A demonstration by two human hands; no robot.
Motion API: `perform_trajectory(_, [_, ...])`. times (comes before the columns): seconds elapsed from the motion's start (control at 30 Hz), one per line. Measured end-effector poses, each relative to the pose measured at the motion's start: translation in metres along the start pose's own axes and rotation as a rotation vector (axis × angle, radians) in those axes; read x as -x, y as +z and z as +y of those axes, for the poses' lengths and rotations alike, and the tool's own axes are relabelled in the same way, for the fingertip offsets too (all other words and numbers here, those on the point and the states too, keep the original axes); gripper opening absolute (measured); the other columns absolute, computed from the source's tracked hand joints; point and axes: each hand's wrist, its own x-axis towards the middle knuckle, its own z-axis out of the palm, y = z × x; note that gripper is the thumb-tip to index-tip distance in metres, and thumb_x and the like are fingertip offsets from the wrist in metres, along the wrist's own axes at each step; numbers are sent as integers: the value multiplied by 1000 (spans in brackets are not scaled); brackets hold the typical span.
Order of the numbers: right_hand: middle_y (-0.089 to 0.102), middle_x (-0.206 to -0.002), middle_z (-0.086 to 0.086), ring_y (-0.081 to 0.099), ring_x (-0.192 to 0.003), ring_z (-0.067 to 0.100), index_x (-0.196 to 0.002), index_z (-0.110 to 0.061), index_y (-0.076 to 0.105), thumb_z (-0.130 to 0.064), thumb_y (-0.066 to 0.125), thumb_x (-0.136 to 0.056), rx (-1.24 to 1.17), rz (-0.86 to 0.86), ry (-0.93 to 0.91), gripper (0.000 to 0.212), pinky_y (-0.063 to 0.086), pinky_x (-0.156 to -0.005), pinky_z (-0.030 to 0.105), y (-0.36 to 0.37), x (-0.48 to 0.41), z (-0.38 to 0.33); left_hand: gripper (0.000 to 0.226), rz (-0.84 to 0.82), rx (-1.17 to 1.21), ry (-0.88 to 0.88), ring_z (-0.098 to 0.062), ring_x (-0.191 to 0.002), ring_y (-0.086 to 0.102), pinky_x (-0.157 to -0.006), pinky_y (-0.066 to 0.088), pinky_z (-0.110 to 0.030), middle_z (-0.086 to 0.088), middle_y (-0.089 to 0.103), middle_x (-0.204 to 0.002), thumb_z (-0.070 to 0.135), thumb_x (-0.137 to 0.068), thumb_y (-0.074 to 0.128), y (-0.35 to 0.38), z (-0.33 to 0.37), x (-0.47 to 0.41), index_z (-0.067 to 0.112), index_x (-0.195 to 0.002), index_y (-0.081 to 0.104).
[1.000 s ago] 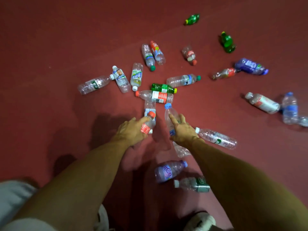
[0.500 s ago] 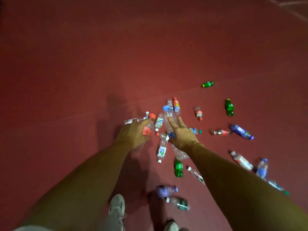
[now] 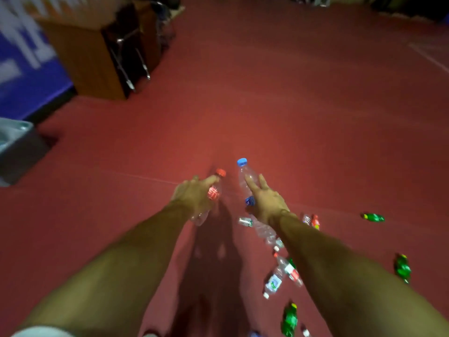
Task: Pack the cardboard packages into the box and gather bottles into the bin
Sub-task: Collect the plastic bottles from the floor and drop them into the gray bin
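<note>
Gripping a red-capped bottle (image 3: pixel 215 188) in my left hand (image 3: pixel 194 194), my right hand (image 3: pixel 266 203) beside it grasps a blue-capped bottle (image 3: pixel 245 177) above the floor (image 3: pixel 291 130).

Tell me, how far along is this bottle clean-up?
Done: unclear, the inside of the grey bin cannot be made out. In hand: left hand grips a red-capped bottle, right hand a blue-capped bottle. Left: green bottles and clear bottles lie on the floor; no cardboard packages visible.

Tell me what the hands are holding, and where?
Left hand grips the red-capped bottle round its labelled middle; right hand grips the blue-capped bottle at its blue label.
</note>
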Motion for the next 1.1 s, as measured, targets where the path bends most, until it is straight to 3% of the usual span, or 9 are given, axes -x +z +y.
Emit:
perform_trajectory(0.1, [-6,-167,12,42,-137,37,-158,-39,0,-20,59,-93,19,2,-111,90,43,-104,40,-7,-41,-80,59,60,28,-58,-37,-86,67,-80,52,-37,-6,53,-102,40,-87,59,-40,-69,5,53,-139,36])
perform_trajectory(0.27, [-9,-167,8,30,-145,32,-159,-38,-2,-21,61,-93,30,-12,-250,93,36,-110,40,-7,-101,-216,64,122,-22,-164,-24,-79,69,-83,46,-30,-1,50,-111,46,-93,54,-98,-188,15,60,-146,22])
perform_trajectory(0.43, [-8,-167,4,30,-145,30,-158,-42,0,-27,66,-92,93,-41,-368,94,38,-109,40,-8,-151,-321,67,149,-64,-299,-32,-105,64,-91,46,-35,-8,49,-124,52,-95,54,-139,-289,19,54,-152,20])
perform_trajectory(1.1, [-10,-167,2,42,-137,38,-158,-40,2,-31,63,-97,253,-157,-844,87,38,-107,40,-27,-433,-705,72,282,-52,-842,-35,-110,63,-88,49,-38,-12,47,-134,57,-91,59,-288,-624,-81,49,-152,22])
